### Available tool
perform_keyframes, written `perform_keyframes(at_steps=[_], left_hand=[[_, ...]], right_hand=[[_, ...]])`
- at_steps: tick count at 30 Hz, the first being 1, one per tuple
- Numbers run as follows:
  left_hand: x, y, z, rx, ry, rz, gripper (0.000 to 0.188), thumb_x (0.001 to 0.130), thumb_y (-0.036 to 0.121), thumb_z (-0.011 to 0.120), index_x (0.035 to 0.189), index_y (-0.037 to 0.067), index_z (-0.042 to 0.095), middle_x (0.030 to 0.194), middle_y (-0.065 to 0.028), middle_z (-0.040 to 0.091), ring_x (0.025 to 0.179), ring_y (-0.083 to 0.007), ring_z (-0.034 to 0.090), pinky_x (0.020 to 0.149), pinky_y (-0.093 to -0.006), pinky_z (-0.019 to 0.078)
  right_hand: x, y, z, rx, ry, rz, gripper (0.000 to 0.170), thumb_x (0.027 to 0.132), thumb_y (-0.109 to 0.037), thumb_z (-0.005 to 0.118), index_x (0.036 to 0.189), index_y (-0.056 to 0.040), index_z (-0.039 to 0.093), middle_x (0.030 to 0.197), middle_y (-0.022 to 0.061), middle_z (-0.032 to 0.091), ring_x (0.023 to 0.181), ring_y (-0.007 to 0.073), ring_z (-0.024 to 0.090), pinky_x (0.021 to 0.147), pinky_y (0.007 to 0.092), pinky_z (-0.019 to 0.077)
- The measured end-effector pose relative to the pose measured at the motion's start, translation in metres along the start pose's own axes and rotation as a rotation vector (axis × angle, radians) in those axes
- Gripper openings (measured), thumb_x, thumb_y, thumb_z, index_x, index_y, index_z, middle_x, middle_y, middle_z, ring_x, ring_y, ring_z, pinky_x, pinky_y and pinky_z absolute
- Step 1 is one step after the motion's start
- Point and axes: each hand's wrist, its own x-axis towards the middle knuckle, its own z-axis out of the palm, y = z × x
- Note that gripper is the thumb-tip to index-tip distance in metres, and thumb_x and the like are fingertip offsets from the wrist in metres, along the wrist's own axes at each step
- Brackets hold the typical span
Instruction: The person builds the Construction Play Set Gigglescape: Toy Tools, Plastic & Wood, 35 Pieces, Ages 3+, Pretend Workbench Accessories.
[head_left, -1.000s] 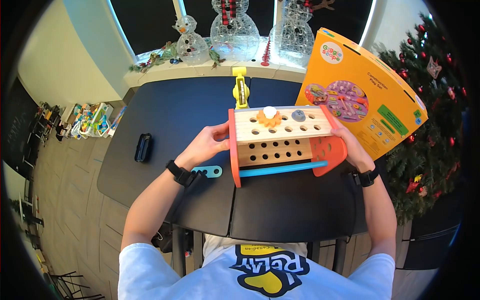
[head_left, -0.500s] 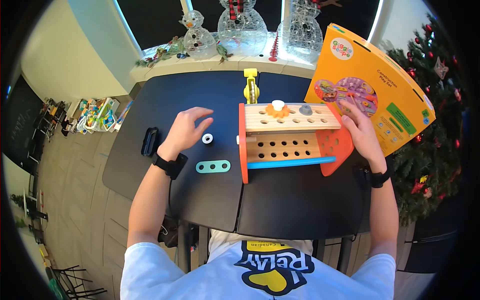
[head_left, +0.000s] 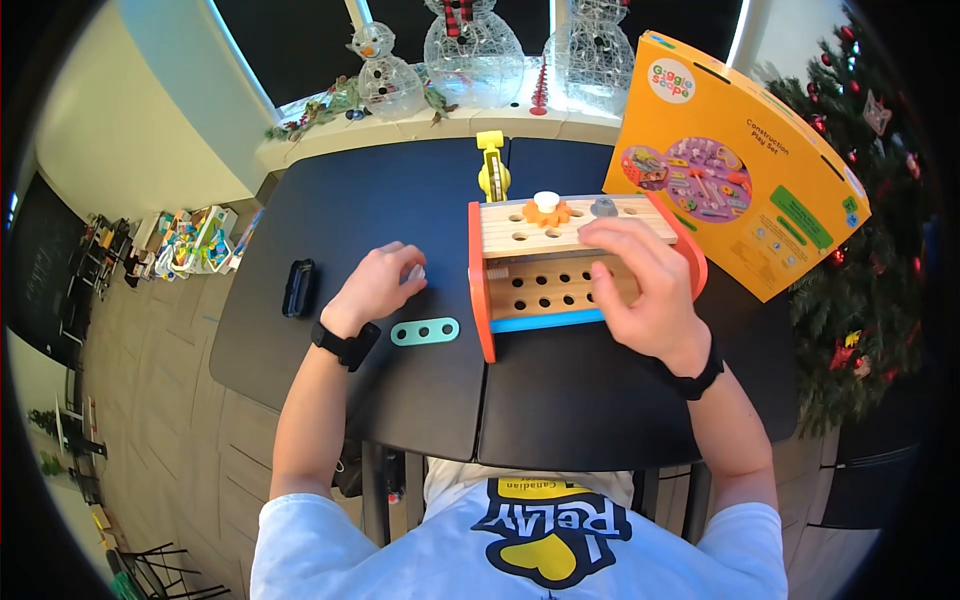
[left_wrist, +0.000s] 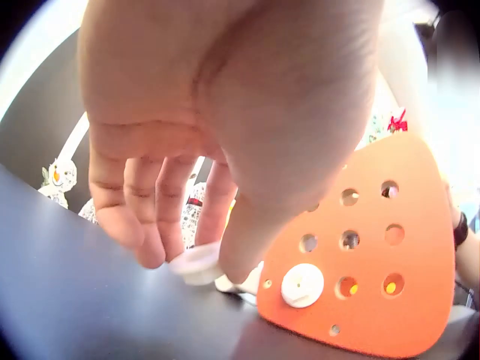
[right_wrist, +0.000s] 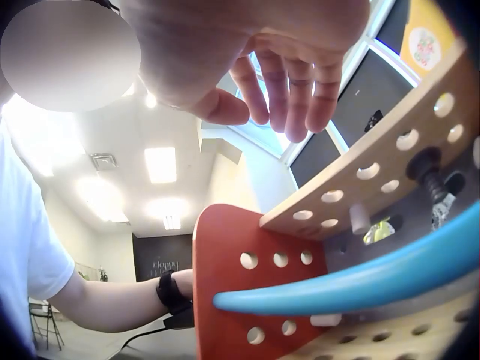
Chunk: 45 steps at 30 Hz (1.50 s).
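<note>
My left hand (head_left: 375, 288) is low over the table, left of a toy workbench. Its thumb and fingers pinch a small white ring-shaped nut (left_wrist: 198, 264). The workbench has orange-red side panels (head_left: 482, 300), perforated wooden boards and a blue bar (head_left: 545, 321). In the left wrist view, a white bolt head (left_wrist: 302, 286) sits against the near side panel. My right hand (head_left: 645, 295) hovers in front of the workbench, fingers loosely bent, holding nothing. On the top board are an orange gear (head_left: 554, 217) under a white bolt head (head_left: 546, 200), and a grey piece (head_left: 604, 207).
A teal three-hole strip (head_left: 413, 332) lies in front of my left hand. Farther left is a black case (head_left: 298, 288). A yellow toy piece (head_left: 492, 165) stands behind the workbench. The large orange-yellow box (head_left: 740, 110) leans at the back right, beside a decorated tree (head_left: 850, 270).
Both hands have let go of the workbench sides. My left hand has come down on the white nut and pinched it. My right hand has moved left, across the workbench's front.
</note>
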Motion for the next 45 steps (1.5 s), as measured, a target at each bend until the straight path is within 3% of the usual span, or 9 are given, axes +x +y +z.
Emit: perform_keyframes(at_steps=[7, 15, 20, 23, 26, 29, 31, 36, 45], left_hand=[[-0.002, 0.070, -0.028, -0.362, 0.435, 0.281, 0.035, 0.084, 0.009, 0.088, 0.113, 0.002, 0.069, 0.105, -0.0088, 0.070, 0.088, -0.0158, 0.065, 0.077, -0.0303, 0.0540], [-0.004, 0.125, -0.031, -0.130, 0.476, 0.670, 0.039, 0.075, 0.014, 0.090, 0.109, 0.006, 0.073, 0.105, -0.0089, 0.069, 0.090, -0.0287, 0.067, 0.074, -0.0374, 0.0562], [-0.002, 0.120, -0.013, -0.082, 0.431, 0.662, 0.043, 0.074, 0.018, 0.090, 0.112, 0.009, 0.072, 0.113, -0.0073, 0.066, 0.095, -0.0311, 0.066, 0.080, -0.0398, 0.0555], [-0.004, 0.126, -0.023, -0.074, 0.469, 0.673, 0.038, 0.077, 0.018, 0.089, 0.110, 0.008, 0.073, 0.111, -0.0083, 0.069, 0.093, -0.0315, 0.067, 0.078, -0.0390, 0.0558], [-0.002, 0.105, -0.022, -0.210, 0.583, 0.572, 0.028, 0.086, 0.017, 0.084, 0.108, 0.005, 0.072, 0.106, -0.0109, 0.072, 0.088, -0.0285, 0.069, 0.075, -0.0384, 0.0565], [0.003, 0.080, 0.000, -0.511, 0.439, 0.022, 0.019, 0.098, 0.012, 0.072, 0.111, -0.002, 0.070, 0.102, -0.0123, 0.075, 0.093, -0.0199, 0.071, 0.079, -0.0338, 0.0565], [0.006, 0.064, 0.017, -0.512, 0.333, -0.075, 0.017, 0.099, 0.014, 0.069, 0.107, -0.001, 0.070, 0.095, -0.0120, 0.075, 0.082, -0.0215, 0.073, 0.074, -0.0359, 0.0581], [0.011, 0.044, 0.036, -0.556, 0.083, -0.262, 0.026, 0.099, 0.011, 0.068, 0.120, -0.003, 0.072, 0.098, -0.0138, 0.079, 0.088, -0.0214, 0.076, 0.080, -0.0352, 0.0595], [0.013, 0.053, 0.040, -0.502, 0.099, -0.249, 0.020, 0.096, 0.009, 0.072, 0.109, -0.004, 0.078, 0.095, -0.0146, 0.080, 0.088, -0.0205, 0.077, 0.082, -0.0343, 0.0593]], right_hand=[[-0.002, -0.013, 0.028, 0.275, -0.168, 0.162, 0.027, 0.091, 0.005, 0.065, 0.117, 0.0027, 0.068, 0.107, 0.0136, 0.071, 0.080, 0.0166, 0.069, 0.074, 0.0280, 0.0552], [0.000, -0.019, 0.051, 0.692, -0.135, 0.372, 0.031, 0.099, -0.008, 0.071, 0.126, 0.0047, 0.065, 0.106, 0.0134, 0.073, 0.091, 0.0166, 0.074, 0.077, 0.0300, 0.0603], [-0.004, -0.011, 0.051, 0.862, -0.205, 0.574, 0.031, 0.099, -0.008, 0.073, 0.125, 0.0068, 0.065, 0.107, 0.0131, 0.074, 0.096, 0.0167, 0.075, 0.082, 0.0305, 0.0614], [-0.007, 0.001, 0.053, 0.746, -0.269, 0.493, 0.029, 0.099, -0.008, 0.072, 0.123, 0.0074, 0.066, 0.105, 0.0150, 0.076, 0.092, 0.0196, 0.077, 0.082, 0.0322, 0.0615], [-0.003, 0.011, 0.051, 0.425, -0.502, 0.537, 0.026, 0.096, -0.004, 0.070, 0.118, 0.0078, 0.066, 0.107, 0.0206, 0.076, 0.089, 0.0263, 0.078, 0.081, 0.0351, 0.0612], [0.007, 0.013, 0.056, 0.175, -0.613, 0.575, 0.024, 0.095, -0.005, 0.069, 0.116, 0.0059, 0.069, 0.094, 0.0185, 0.076, 0.086, 0.0228, 0.075, 0.081, 0.0336, 0.0585], [0.002, 0.025, 0.069, 0.108, -0.610, 0.516, 0.024, 0.093, -0.006, 0.069, 0.114, 0.0055, 0.068, 0.094, 0.0187, 0.075, 0.085, 0.0264, 0.074, 0.081, 0.0365, 0.0577], [0.001, 0.041, 0.092, 0.005, -0.610, 0.440, 0.020, 0.092, -0.006, 0.067, 0.109, 0.0045, 0.065, 0.094, 0.0198, 0.071, 0.088, 0.0337, 0.071, 0.083, 0.0427, 0.0556], [-0.003, 0.049, 0.115, -0.012, -0.482, 0.324, 0.014, 0.090, 0.002, 0.062, 0.104, 0.0046, 0.062, 0.091, 0.0212, 0.067, 0.086, 0.0398, 0.067, 0.077, 0.0456, 0.0544]])
